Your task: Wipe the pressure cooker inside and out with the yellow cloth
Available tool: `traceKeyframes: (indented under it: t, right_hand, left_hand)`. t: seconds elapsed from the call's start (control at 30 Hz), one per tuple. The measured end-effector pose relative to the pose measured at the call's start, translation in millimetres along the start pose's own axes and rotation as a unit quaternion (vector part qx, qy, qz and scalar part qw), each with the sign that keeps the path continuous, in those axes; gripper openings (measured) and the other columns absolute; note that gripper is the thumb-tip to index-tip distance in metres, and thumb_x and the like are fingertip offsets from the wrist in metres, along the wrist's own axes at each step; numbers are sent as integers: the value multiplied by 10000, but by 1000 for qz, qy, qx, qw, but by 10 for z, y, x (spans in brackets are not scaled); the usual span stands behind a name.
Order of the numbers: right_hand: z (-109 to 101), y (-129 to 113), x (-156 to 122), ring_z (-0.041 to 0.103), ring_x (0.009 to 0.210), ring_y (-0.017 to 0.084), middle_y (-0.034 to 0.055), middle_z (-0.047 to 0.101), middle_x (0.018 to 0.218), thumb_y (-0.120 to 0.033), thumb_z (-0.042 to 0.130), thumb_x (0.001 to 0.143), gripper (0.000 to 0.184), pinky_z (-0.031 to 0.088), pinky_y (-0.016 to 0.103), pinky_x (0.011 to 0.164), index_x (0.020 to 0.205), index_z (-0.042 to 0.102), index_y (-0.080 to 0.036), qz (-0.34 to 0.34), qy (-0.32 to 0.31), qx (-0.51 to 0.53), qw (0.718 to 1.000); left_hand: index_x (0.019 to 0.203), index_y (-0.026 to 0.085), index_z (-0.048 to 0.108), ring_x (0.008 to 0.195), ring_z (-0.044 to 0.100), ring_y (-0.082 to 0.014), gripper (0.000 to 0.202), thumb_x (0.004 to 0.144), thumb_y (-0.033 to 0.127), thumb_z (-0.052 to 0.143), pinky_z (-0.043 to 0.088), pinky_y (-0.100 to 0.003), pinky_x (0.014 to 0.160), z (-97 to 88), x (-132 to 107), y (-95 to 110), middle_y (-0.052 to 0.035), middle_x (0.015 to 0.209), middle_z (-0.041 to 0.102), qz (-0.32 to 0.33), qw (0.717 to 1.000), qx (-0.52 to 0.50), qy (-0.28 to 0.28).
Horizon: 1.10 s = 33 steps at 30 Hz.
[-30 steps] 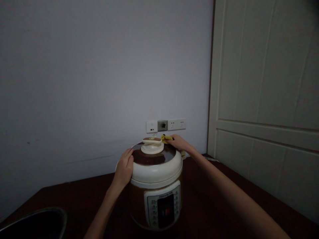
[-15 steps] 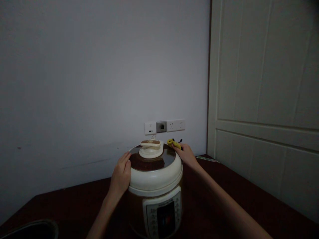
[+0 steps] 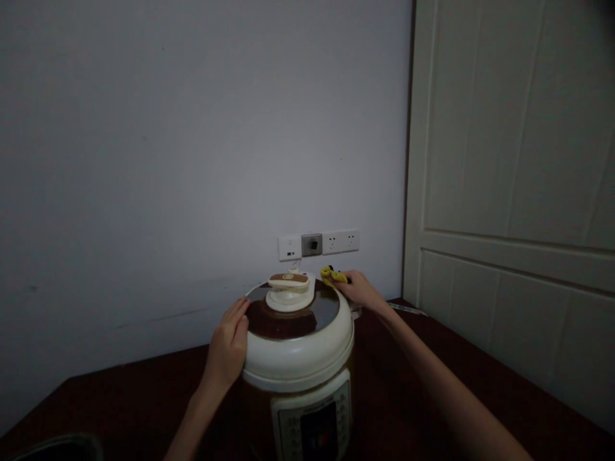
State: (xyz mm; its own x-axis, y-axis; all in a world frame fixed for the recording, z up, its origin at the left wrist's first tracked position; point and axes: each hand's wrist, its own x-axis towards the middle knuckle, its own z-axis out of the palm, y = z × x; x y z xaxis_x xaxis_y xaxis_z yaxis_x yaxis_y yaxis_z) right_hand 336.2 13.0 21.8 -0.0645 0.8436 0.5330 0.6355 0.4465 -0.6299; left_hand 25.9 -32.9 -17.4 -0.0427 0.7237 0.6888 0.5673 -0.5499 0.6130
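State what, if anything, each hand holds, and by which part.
The right hand grips a bunched yellow cloth by its right end. The left hand just lies against the left side of the cooker lid.

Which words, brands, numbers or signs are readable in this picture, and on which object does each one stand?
None is readable.
Cooker, control panel: small marks and a top line of lettering, too blurred.
Lid handle: round emblem, too small.
Wall sockets: no legible lettering.
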Motion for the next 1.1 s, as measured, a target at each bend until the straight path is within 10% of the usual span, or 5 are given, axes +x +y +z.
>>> traceKeyframes:
  t: [0.57,0.77,1.1]
  right_hand:
    - [-199,-92,-798,596,629,205,53,682,706,-314,474,808,234,433,279,608,747,662,-190,-57,80,-50,994]
    - [-465,292,-373,548,630,182,44,622,666,-576,517,770,437,408,255,542,720,609,-152,58,203,71,975]
    - [99,374,69,556,609,161,32,641,653,-663,523,700,538,445,257,559,707,645,-140,65,67,174,980]
  left_hand:
    - [1152,78,635,1279,469,-258,545,843,442,374,278,-450,1134,-18,-20,-2,-152,1326,555,-10,1000,-17,1]
    - [1176,79,618,1297,446,-253,562,836,458,382,248,-459,1144,-49,-23,21,-145,1350,533,-18,1000,-20,-14]
    - [1154,112,640,1288,457,-260,549,814,469,400,255,-440,1142,-60,-7,41,-119,1327,561,-26,999,-28,-5]
